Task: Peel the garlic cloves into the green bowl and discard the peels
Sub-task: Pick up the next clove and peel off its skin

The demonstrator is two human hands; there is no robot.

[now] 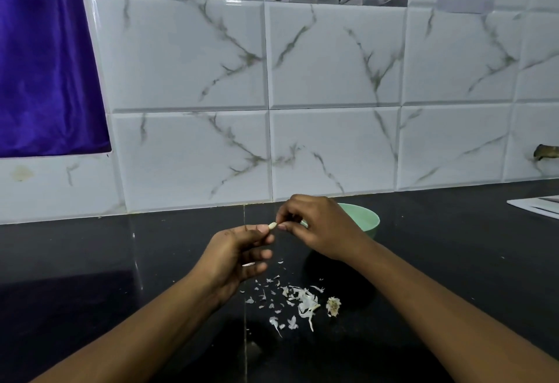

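— Forearms [136,337] fill the near edge. What lies between them?
— Loose peels [302,301] scattered on the black counter [90,261], with a dry root stub [333,306] just to their right.
— And the hands?
— The left hand [239,255] pinches the garlic clove [272,225] in its fingertips. The right hand [314,225] pinches the clove's other end, in front of the green bowl [367,219], which sits farther back by the wall.

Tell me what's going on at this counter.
A person is peeling garlic. The left hand pinches a clove and the right hand pinches its other end, above the black counter, just in front of the green bowl. Loose peels and a root stub lie nearer the person. The bowl's contents are hidden.
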